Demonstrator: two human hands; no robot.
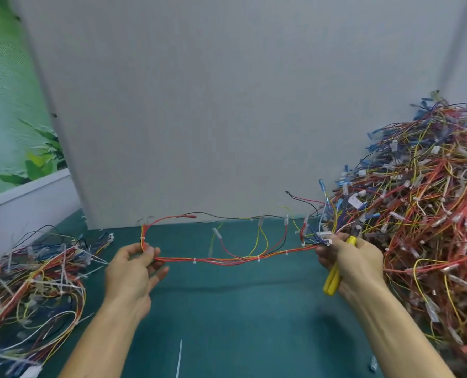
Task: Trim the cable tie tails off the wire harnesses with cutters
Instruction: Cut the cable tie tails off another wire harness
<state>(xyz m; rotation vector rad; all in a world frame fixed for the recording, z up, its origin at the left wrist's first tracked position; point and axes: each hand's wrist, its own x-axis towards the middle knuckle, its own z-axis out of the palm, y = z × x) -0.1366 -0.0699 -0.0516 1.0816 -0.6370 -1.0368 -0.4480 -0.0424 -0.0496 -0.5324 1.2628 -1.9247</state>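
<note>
You hold 1 harness point(226, 260) taut over the far half of the mat point(240, 309), probably so its white cable ties point(194, 260) line up along the bundle for checking. Your left hand point(134, 271) pinches the bundle's left bend between thumb and forefinger, its other fingers loose. Your right hand point(355, 257) curls round the yellow handles of the cutters point(334, 276) and also nips the harness's connector end at its fingertips, so the tool is ready without being set down. The ties show as short nubs; whether any tails remain is too small to tell. The large pile point(423, 214) crowds the mat's right side, a smaller pile point(36, 274) sits on its left edge, and 1 cut tail point(180, 358) lies on its near part.
</note>
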